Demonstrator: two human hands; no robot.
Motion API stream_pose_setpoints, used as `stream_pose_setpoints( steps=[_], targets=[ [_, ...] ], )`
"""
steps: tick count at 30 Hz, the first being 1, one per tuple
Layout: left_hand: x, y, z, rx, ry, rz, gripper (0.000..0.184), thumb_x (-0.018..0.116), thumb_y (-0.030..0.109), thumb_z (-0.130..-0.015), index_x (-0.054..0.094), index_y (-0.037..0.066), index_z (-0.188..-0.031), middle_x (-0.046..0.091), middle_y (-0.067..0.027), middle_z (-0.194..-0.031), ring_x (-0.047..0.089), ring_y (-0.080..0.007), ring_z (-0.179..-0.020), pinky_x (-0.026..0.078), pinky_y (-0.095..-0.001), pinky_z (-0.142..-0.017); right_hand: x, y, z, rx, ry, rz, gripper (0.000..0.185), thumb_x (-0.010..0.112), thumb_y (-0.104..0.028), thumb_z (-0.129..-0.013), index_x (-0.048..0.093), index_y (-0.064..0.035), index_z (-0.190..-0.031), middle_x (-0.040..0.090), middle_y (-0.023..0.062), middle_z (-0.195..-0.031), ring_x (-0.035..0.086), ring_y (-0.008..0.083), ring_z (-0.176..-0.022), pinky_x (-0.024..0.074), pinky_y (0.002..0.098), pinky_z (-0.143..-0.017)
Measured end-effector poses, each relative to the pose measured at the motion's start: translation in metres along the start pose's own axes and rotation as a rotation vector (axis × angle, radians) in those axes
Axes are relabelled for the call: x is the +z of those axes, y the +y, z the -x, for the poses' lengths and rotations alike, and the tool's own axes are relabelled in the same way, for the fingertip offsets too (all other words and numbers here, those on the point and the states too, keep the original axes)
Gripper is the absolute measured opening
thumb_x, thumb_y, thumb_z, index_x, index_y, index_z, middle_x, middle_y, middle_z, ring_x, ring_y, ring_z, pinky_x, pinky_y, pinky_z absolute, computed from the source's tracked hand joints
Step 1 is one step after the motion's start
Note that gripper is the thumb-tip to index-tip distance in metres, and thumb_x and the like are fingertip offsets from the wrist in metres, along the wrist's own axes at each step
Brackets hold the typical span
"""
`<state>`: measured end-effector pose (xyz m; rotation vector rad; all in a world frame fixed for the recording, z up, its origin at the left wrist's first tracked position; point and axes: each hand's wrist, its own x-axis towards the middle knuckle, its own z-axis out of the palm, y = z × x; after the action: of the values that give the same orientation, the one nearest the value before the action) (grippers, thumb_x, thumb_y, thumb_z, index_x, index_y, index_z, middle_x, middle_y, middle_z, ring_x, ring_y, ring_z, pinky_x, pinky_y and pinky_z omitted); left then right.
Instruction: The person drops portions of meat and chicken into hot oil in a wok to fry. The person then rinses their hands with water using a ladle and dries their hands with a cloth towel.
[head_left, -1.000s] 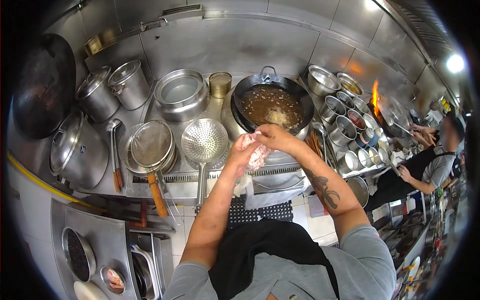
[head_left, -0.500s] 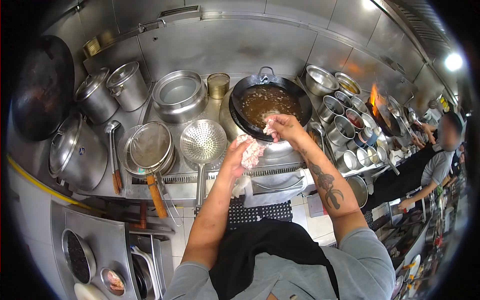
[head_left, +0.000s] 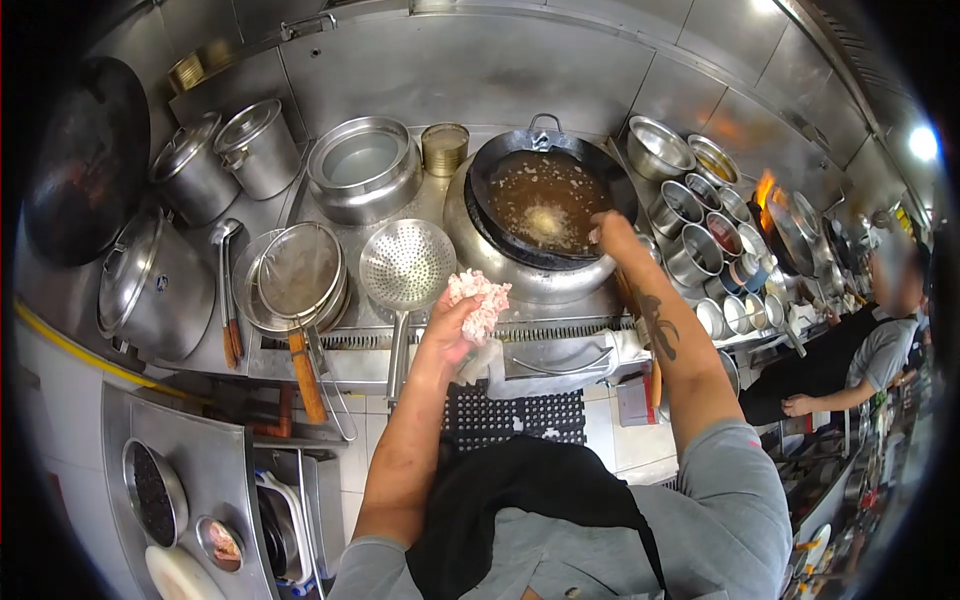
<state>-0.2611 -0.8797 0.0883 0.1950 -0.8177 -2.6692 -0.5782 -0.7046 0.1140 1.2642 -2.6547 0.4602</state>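
Note:
My left hand [head_left: 449, 330] is closed around a clump of pale pink raw meat [head_left: 481, 304], held in front of the stove's edge. My right hand [head_left: 611, 232] is over the right rim of a black wok [head_left: 487, 222], its fingers pinched together. A small pale bit shows at those fingertips, too small to make out fully. Inside the wok is brown oil [head_left: 545, 190] with small floating pieces and a pale foaming patch near the middle. A perforated ladle [head_left: 408, 265] lies left of the wok.
Metal pots [head_left: 365, 170], a tin can [head_left: 444, 150] and strainers with wooden handles [head_left: 300, 280] stand to the left. Metal containers [head_left: 694, 255] crowd the right, near a flame [head_left: 765, 190] and another person [head_left: 850, 360]. Bowls [head_left: 155, 495] sit on a lower counter.
My right hand has moved away from my left hand, rightward and up to the wok's right rim. My left hand has shifted slightly left with the meat. The person at right has lowered an arm.

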Motion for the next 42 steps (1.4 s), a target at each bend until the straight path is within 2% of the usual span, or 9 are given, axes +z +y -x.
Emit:
stream_pose_setpoints(
  steps=[7,10,12,13,16,25,29,36,42],
  targets=[
    [0.013,0.005,-0.007,-0.004,0.092,-0.027,0.024,0.057,0.007,-0.086,0.053,0.004,-0.109,0.063,-0.0161,-0.101,0.065,-0.0228,-0.082,0.052,-0.0259,-0.053,-0.127,-0.098,0.023,-0.201,0.446,-0.205,0.022,0.053,-0.003,-0.077,0.063,0.0013,-0.097,0.059,0.0226,-0.091,0.058,0.0381,-0.084,0.0472,0.0408,-0.076],
    [0.027,0.009,-0.011,-0.015,0.049,-0.087,0.024,0.057,0.008,-0.086,0.054,0.004,-0.109,0.064,-0.015,-0.099,0.065,-0.0229,-0.08,0.052,-0.0269,-0.054,-0.136,-0.155,0.047,-0.259,0.24,-0.434,0.025,0.058,-0.008,-0.079,0.061,0.0004,-0.103,0.062,0.0197,-0.09,0.062,0.0334,-0.081,0.0491,0.0373,-0.072],
    [0.033,0.006,-0.016,-0.002,0.089,-0.079,0.023,0.057,0.009,-0.086,0.054,0.004,-0.109,0.064,-0.0129,-0.098,0.065,-0.0221,-0.077,0.052,-0.0275,-0.054,-0.129,-0.182,0.059,-0.133,-0.227,-0.562,0.042,0.064,-0.027,-0.081,0.058,0.0009,-0.112,0.065,0.0194,-0.089,0.063,0.0237,-0.077,0.0495,0.0332,-0.07],
    [0.034,0.006,-0.017,-0.007,0.048,-0.081,0.023,0.058,0.009,-0.086,0.054,0.004,-0.108,0.064,-0.011,-0.095,0.065,-0.0208,-0.076,0.052,-0.0279,-0.054,-0.106,-0.189,0.059,-0.171,-0.266,-0.645,0.04,0.064,-0.025,-0.084,0.056,0.0025,-0.113,0.063,0.0099,-0.079,0.057,0.0138,-0.069,0.0464,0.0278,-0.061],
    [0.04,0.005,-0.017,0.034,0.031,-0.045,0.023,0.059,0.011,-0.087,0.054,0.004,-0.108,0.064,-0.0076,-0.09,0.063,-0.0167,-0.073,0.05,-0.0266,-0.051,-0.064,-0.185,0.057,-0.015,-0.6,-0.946,0.025,0.06,-0.017,-0.088,0.06,0.0015,-0.104,0.062,0.0045,-0.078,0.054,0.0087,-0.061,0.0468,0.023,-0.054],
    [0.03,0.008,-0.013,-0.034,-0.096,-0.026,0.024,0.058,0.012,-0.087,0.054,0.003,-0.11,0.064,-0.0084,-0.095,0.064,-0.0166,-0.078,0.051,-0.0263,-0.058,-0.055,-0.187,0.056,0.21,-0.484,-1.31,0.019,0.055,-0.015,-0.09,0.06,-0.0001,-0.101,0.061,0.003,-0.08,0.055,0.0085,-0.066,0.0471,0.0219,-0.052],
    [0.032,0.007,-0.017,-0.014,-0.031,-0.08,0.024,0.06,0.009,-0.085,0.056,0.001,-0.107,0.064,-0.0094,-0.097,0.064,-0.0181,-0.079,0.053,-0.0275,-0.062,-0.049,-0.192,0.057,0.036,-0.512,-1.088,0.02,0.054,-0.013,-0.09,0.06,-0.0017,-0.105,0.061,0.0018,-0.081,0.055,0.0074,-0.066,0.0451,0.0211,-0.051],
    [0.019,0.004,-0.023,-0.042,0.035,-0.029,0.019,0.06,0.006,-0.084,0.058,0.002,-0.102,0.065,-0.009,-0.092,0.065,-0.0188,-0.08,0.054,-0.0293,-0.066,-0.052,-0.18,0.053,0.169,-0.311,-1.244,0.013,0.053,-0.01,-0.089,0.06,0.0005,-0.093,0.058,0.0023,-0.074,0.052,0.0086,-0.057,0.0454,0.0243,-0.048],
    [0.017,0.002,-0.023,-0.013,0.053,-0.029,0.015,0.06,0.012,-0.084,0.057,0.006,-0.097,0.065,-0.0076,-0.087,0.064,-0.0194,-0.071,0.051,-0.0285,-0.056,-0.081,-0.168,0.058,0.356,-0.345,-1.893,0.013,0.048,-0.01,-0.09,0.056,-0.0019,-0.097,0.059,0.0051,-0.079,0.055,0.0135,-0.06,0.0504,0.0294,-0.055]
  ],
)
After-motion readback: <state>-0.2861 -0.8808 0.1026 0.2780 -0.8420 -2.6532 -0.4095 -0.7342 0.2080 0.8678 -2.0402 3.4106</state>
